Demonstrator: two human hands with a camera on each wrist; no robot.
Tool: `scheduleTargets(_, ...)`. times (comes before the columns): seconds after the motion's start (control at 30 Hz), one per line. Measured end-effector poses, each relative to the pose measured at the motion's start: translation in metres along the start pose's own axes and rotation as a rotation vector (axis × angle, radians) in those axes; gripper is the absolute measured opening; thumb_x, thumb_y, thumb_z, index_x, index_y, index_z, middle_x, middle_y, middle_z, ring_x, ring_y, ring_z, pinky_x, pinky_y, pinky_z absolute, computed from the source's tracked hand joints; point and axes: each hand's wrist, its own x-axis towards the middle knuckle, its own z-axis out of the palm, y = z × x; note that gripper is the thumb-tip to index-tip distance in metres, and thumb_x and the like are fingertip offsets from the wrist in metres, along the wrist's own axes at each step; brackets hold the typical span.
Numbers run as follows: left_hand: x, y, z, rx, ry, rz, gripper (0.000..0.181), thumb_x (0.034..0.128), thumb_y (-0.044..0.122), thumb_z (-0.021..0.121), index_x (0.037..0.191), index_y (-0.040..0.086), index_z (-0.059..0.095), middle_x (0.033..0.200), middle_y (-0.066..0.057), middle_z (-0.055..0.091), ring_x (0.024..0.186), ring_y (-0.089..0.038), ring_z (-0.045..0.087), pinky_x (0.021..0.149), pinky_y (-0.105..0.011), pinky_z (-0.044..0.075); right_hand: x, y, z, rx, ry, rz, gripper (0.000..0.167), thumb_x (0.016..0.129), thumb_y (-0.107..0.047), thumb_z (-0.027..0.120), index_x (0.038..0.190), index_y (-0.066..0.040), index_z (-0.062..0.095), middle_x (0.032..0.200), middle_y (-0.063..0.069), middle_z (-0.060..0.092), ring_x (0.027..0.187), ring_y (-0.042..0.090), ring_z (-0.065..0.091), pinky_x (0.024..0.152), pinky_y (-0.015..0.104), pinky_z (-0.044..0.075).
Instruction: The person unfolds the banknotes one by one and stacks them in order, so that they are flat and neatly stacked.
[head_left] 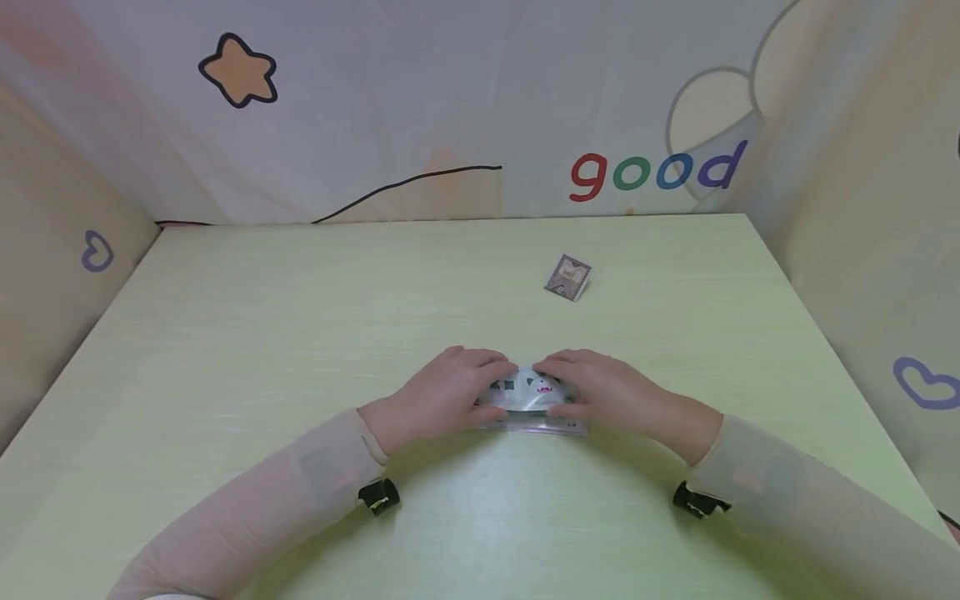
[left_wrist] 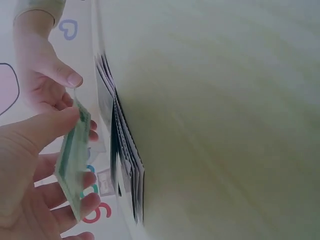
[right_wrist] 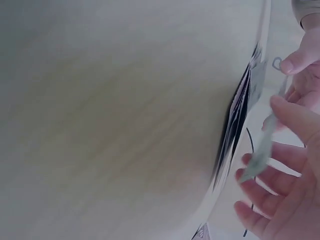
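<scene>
Between both hands is a small, flat, pale green packet [head_left: 528,387] with dark print and a cartoon face on it. My left hand [head_left: 450,392] pinches its left end, thumb on the near edge and fingers behind. The right hand [head_left: 618,392] grips the other end in the same way. In the left wrist view the packet [left_wrist: 75,155] is tilted and held above a stack of thin flat pieces [left_wrist: 127,165] on the table, apart from it. The right wrist view shows this stack [right_wrist: 237,117] too, slightly fanned; in the head view the packet mostly covers it.
A small brown-and-white printed card [head_left: 567,277], seemingly folded, lies farther back on the pale green table [head_left: 300,308]. Printed fabric [head_left: 420,108] hangs behind the table and along both sides. A black wrist mount [head_left: 379,496] sits under the left sleeve, another [head_left: 701,500] under the right.
</scene>
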Motion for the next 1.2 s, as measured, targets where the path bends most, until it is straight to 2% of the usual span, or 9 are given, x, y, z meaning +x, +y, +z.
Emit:
scheduleTargets(0.13,-0.001,0.001,0.002,0.088,-0.093,0.029,0.044,0.0887,0.033,0.064,0.128,0.013,0.057,0.136,-0.009,0.049,0.127,-0.023,0.043,0.101,-0.044,0.036,0.001,-0.002,0.002,-0.09,-0.044,-0.022,0.055,0.084,-0.032,0.07,0.128,-0.003,0.055,0.127,0.012,0.054,0.115,0.029,0.051,0.094,0.043,0.042)
scheduleTargets(0.3,-0.005,0.004,0.007,0.162,-0.181,0.075,0.038,0.0907,0.028,0.062,0.125,0.014,0.059,0.136,-0.008,0.049,0.123,-0.022,0.048,0.096,-0.036,0.043,0.003,-0.004,0.006,-0.184,-0.084,-0.054,0.05,0.086,-0.032,0.067,0.127,-0.005,0.057,0.128,0.013,0.053,0.115,0.031,0.051,0.094,0.044,0.043)
scheduleTargets(0.4,-0.007,0.007,0.009,0.187,-0.22,0.049,0.044,0.0901,0.031,0.062,0.129,0.011,0.056,0.139,-0.008,0.046,0.124,-0.02,0.047,0.091,-0.032,0.046,0.003,-0.005,0.007,-0.218,-0.122,-0.056,0.051,0.086,-0.031,0.067,0.128,-0.004,0.057,0.133,0.016,0.049,0.119,0.032,0.049,0.095,0.044,0.042)
scheduleTargets(0.5,-0.008,0.014,0.009,0.181,-0.294,-0.003,0.058,0.09,0.039,0.06,0.137,0.008,0.047,0.146,-0.009,0.036,0.13,-0.02,0.038,0.093,-0.032,0.045,0.001,-0.006,0.007,-0.223,-0.171,-0.05,0.054,0.087,-0.032,0.066,0.13,-0.003,0.054,0.139,0.018,0.043,0.125,0.035,0.043,0.099,0.046,0.038)
scheduleTargets(0.6,-0.009,0.02,0.008,0.152,-0.349,-0.048,0.065,0.0903,0.046,0.056,0.143,0.012,0.039,0.15,-0.01,0.028,0.135,-0.023,0.031,0.092,-0.035,0.045,-0.001,-0.008,0.006,-0.229,-0.196,-0.063,0.057,0.087,-0.033,0.065,0.133,-0.002,0.051,0.141,0.02,0.04,0.127,0.037,0.039,0.101,0.047,0.036)
scheduleTargets(0.73,-0.011,0.026,0.007,0.166,-0.366,-0.069,0.066,0.0905,0.052,0.051,0.145,0.02,0.035,0.151,-0.013,0.024,0.135,-0.026,0.029,0.086,-0.037,0.049,-0.003,-0.01,0.006,-0.244,-0.191,-0.087,0.059,0.087,-0.034,0.065,0.133,0.0,0.049,0.142,0.022,0.038,0.127,0.038,0.038,0.1,0.049,0.036)
scheduleTargets(0.97,-0.011,0.031,0.01,0.206,-0.338,-0.057,0.069,0.0887,0.055,0.052,0.145,0.017,0.037,0.147,-0.015,0.029,0.133,-0.026,0.033,0.079,-0.034,0.052,-0.005,-0.018,0.012,-0.243,-0.209,-0.119,0.061,0.09,-0.03,0.061,0.139,0.0,0.04,0.148,0.013,0.031,0.132,0.036,0.032,0.101,0.05,0.034)
scheduleTargets(1.07,-0.012,0.032,0.01,0.187,-0.357,-0.064,0.074,0.0872,0.057,0.053,0.146,0.016,0.034,0.149,-0.016,0.026,0.135,-0.027,0.03,0.081,-0.035,0.051,-0.005,-0.021,0.011,-0.245,-0.215,-0.145,0.06,0.091,-0.028,0.061,0.14,-0.001,0.039,0.148,0.011,0.033,0.132,0.034,0.033,0.101,0.05,0.034)
scheduleTargets(1.2,-0.014,0.033,0.008,0.128,-0.405,-0.076,0.08,0.0859,0.063,0.049,0.147,0.016,0.029,0.152,-0.018,0.016,0.138,-0.031,0.02,0.089,-0.037,0.048,-0.002,-0.025,0.007,-0.262,-0.242,-0.134,0.061,0.09,-0.029,0.061,0.14,-0.001,0.04,0.148,0.01,0.034,0.132,0.032,0.034,0.101,0.046,0.036)
